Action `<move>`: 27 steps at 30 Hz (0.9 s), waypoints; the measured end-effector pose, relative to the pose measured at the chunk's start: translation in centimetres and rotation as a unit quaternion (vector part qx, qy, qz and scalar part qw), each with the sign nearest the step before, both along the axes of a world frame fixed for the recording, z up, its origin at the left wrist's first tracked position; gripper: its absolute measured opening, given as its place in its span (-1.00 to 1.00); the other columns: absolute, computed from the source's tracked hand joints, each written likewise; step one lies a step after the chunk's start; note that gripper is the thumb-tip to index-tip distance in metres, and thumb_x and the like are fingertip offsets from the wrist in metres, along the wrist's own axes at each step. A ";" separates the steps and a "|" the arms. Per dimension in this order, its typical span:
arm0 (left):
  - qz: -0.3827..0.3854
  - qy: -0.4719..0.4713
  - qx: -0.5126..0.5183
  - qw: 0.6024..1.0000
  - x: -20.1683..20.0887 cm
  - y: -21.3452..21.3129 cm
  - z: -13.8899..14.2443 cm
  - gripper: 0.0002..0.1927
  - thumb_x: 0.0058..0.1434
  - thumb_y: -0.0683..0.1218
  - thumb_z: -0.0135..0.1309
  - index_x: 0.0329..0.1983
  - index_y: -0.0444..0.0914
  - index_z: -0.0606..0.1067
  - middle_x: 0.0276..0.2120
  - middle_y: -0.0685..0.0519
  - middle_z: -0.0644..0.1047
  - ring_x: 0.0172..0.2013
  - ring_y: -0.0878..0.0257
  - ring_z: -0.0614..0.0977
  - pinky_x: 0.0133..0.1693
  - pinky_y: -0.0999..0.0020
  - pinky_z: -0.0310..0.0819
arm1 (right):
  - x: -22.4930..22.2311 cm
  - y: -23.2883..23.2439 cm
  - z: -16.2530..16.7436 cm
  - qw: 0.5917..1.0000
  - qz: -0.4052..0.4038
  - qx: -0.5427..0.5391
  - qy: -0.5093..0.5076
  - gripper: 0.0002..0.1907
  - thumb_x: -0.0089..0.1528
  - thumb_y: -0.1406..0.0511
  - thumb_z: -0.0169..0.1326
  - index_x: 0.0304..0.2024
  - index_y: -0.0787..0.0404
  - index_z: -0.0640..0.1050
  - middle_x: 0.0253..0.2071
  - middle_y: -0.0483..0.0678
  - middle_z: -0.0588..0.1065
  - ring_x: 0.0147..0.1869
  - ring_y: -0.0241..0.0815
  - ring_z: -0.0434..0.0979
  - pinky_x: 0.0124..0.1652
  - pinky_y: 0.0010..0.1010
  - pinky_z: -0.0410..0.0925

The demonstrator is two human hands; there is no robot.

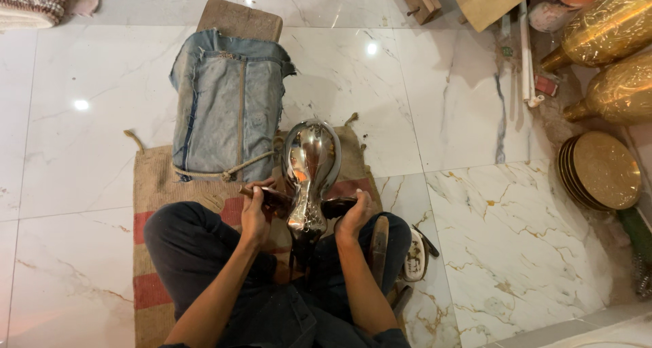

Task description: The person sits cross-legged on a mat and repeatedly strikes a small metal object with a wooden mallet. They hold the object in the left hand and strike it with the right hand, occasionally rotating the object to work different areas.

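Note:
A shiny silver metal vase (pixel 311 165) with a bulbous body and a narrow neck stands between my knees, its neck toward me. A dark two-handled tool (pixel 280 200) lies across the vase's neck. My left hand (pixel 255 212) is closed around the tool's left handle. Its right handle is gripped by my right hand (pixel 354 215). I sit cross-legged in dark trousers on a burlap mat (pixel 155 185) with red stripes.
A block wrapped in blue denim (pixel 229 103) and tied with rope stands just beyond the vase. Golden vases (pixel 611 22) and a stack of golden plates (pixel 601 170) lie at the right. Another tool (pixel 379 249) and a sandal (pixel 414 255) rest by my right knee. White marble floor surrounds the mat.

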State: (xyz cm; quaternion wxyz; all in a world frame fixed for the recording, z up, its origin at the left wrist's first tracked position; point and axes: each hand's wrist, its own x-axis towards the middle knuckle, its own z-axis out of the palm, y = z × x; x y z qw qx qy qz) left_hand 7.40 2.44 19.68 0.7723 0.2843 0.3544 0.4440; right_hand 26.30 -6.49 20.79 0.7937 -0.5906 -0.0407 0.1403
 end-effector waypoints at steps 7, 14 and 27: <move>-0.021 0.049 0.029 0.998 -1.0 -0.6 -0.2 -0.70 0.53 0.04 -0.25 0.15 -0.20 0.33 0.12 -0.01 0.51 -0.04 0.23 0.60 -0.04 0.27 0.56 | 0.0 -1.9 -0.7 0.996 0.087 -0.002 -0.010 -0.57 0.40 0.26 0.05 -0.54 0.12 0.23 -0.52 -0.28 0.11 -0.44 -0.40 0.05 -0.39 -0.41 0.05; -0.036 0.079 0.065 0.994 -1.6 -0.4 -0.3 -0.66 0.52 0.04 -0.27 0.22 -0.20 0.31 0.09 0.00 0.54 -0.01 0.24 0.60 -0.04 0.30 0.54 | -0.1 -4.7 -0.7 0.985 0.167 -0.052 0.011 -0.72 0.42 0.16 -0.03 -0.26 0.21 0.51 -0.33 -0.16 0.45 -0.21 -0.30 0.44 -0.12 -0.40 0.34; -0.063 0.090 0.036 0.993 -3.0 0.2 -0.8 -0.57 0.51 0.04 -0.24 0.32 -0.25 0.34 0.05 -0.01 0.55 0.06 0.22 0.59 0.11 0.28 0.51 | -0.7 -5.3 -1.9 0.979 0.179 -0.089 -0.046 -0.65 0.43 0.15 -0.05 0.02 0.29 0.56 -0.15 -0.04 0.55 -0.03 -0.20 0.53 0.02 -0.36 0.39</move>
